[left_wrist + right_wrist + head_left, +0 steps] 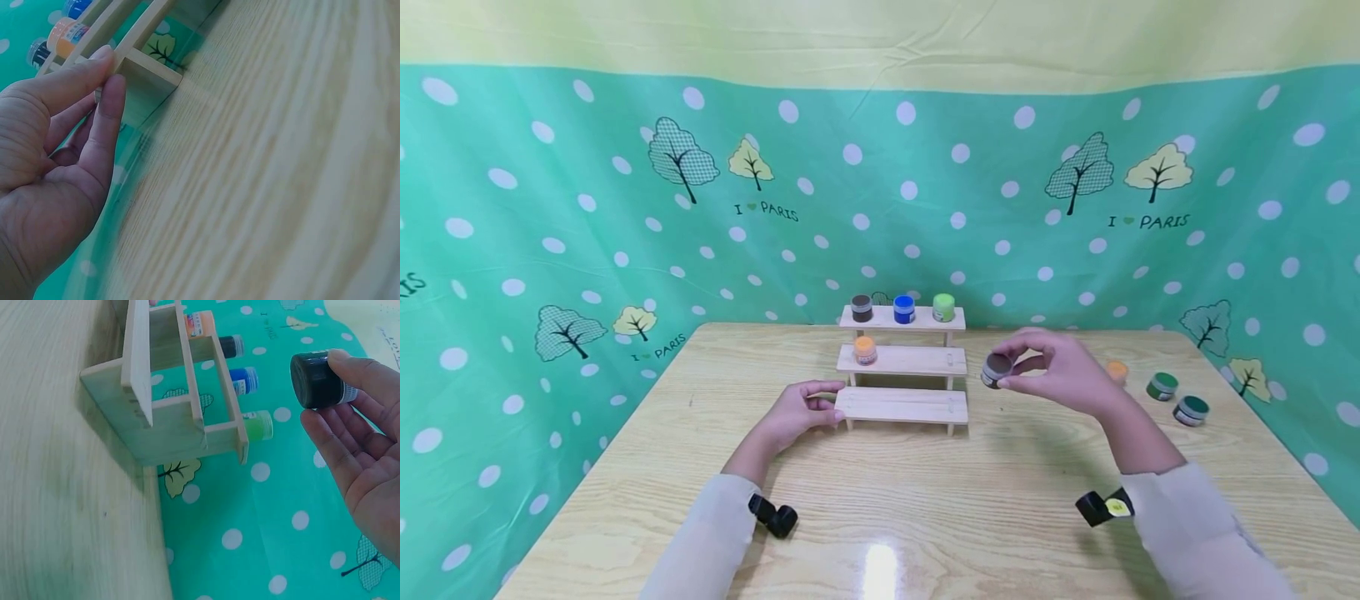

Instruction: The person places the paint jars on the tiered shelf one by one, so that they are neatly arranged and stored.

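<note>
A small wooden three-step rack point(901, 406) stands on the table. My left hand point(799, 413) pinches the left end of its lowest step between thumb and fingers, as the left wrist view also shows. Raised to the right of the rack, my right hand point(1060, 371) grips a dark paint jar point(317, 380) by its sides. On the top step sit a dark brown jar point(861, 308), a blue jar point(904, 309) and a light green jar point(943, 307). The middle step carries an orange jar point(865, 351) at its left end.
Behind my right hand, another orange jar point(1117, 372) is on the table, partly hidden. Two dark green jars, a nearer one point(1191, 410) and a farther one point(1162, 386), stand at the right. A green dotted curtain point(820, 192) hangs along the table's back and sides.
</note>
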`<state>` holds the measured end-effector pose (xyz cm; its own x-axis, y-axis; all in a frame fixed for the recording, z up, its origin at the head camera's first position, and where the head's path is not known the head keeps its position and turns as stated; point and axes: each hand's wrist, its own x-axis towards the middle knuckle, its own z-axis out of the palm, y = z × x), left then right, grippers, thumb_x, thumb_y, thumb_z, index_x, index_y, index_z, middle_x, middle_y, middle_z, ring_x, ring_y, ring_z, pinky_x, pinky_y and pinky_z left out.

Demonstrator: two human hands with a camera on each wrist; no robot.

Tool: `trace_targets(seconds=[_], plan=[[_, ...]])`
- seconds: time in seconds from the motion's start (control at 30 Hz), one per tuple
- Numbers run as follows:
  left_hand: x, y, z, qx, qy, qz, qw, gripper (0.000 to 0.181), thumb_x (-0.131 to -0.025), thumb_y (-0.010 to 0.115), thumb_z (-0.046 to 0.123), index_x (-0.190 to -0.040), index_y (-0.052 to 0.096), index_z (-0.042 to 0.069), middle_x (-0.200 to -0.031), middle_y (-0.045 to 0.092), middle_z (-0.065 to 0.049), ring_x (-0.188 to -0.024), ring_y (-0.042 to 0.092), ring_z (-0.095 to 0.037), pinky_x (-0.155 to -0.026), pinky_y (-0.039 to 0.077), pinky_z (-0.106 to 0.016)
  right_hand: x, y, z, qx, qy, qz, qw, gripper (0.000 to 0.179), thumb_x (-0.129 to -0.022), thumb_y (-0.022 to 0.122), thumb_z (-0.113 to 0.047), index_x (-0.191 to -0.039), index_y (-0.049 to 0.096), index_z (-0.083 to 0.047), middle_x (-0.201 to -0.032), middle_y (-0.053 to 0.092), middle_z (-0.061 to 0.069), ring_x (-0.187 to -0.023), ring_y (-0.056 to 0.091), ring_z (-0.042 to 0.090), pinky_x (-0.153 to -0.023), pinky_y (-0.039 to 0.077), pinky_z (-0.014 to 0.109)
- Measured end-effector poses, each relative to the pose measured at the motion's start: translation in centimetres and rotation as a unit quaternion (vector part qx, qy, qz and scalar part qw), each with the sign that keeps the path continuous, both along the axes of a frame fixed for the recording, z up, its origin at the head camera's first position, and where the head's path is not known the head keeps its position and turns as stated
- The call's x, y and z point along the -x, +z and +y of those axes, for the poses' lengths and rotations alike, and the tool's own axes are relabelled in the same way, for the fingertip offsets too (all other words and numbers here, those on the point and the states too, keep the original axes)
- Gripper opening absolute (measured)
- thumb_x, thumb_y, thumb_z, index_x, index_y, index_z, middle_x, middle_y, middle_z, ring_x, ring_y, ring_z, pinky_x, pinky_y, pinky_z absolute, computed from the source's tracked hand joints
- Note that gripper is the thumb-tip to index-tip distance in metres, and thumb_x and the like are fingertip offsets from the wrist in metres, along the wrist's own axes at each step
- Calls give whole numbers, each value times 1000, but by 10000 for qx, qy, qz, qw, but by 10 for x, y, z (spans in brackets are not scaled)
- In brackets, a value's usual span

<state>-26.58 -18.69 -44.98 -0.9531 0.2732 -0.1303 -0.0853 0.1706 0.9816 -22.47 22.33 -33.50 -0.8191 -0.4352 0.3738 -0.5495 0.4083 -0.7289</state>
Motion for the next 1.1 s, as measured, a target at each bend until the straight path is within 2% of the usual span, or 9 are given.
trace_targets(seconds=[0.23, 0.6, 0.73, 1.1], plan=[[0, -2, -2, -14, 20, -24, 10000, 58, -79, 80, 2, -132, 58, 2, -92, 67, -11, -83, 65, -19, -76, 59, -33, 11, 11, -16, 89, 253, 234, 9994, 34, -78, 81, -3, -110, 70, -2, -101, 65, 8, -92, 61, 19, -78, 58, 29], [0, -2, -1, -17, -20, -17, 10000, 59, -79, 79, 2, -133, 57, 2, -94, 68, -12, -84, 66, -19, -77, 59, -33, 30, 16, -40, 125, 257, 132, 9995, 33, -79, 81, -3, -110, 70, -3, -101, 65, 8, -91, 61, 22, -79, 58, 33], [-1, 0, -1, 24, -10, -7, 10000, 59, -79, 80, 2, -134, 57, 2, -94, 67, -12, -84, 65, -19, -76, 59, -33, 35, 17, -49, 200, 247, 79, 9995, 34, -79, 80, -3, -111, 70, -3, -103, 65, 8, -92, 62, 23, -79, 59, 35], [1, 0, 0, 20, 97, -108, 9999, 59, -76, 82, 2, -131, 60, 6, -95, 66, -13, -84, 65, -20, -75, 59, -32, 54, 8, -67, 332, 230, -128, 9991, 36, -79, 81, -4, -113, 70, -4, -105, 65, 7, -93, 62, 24, -78, 58, 30]])
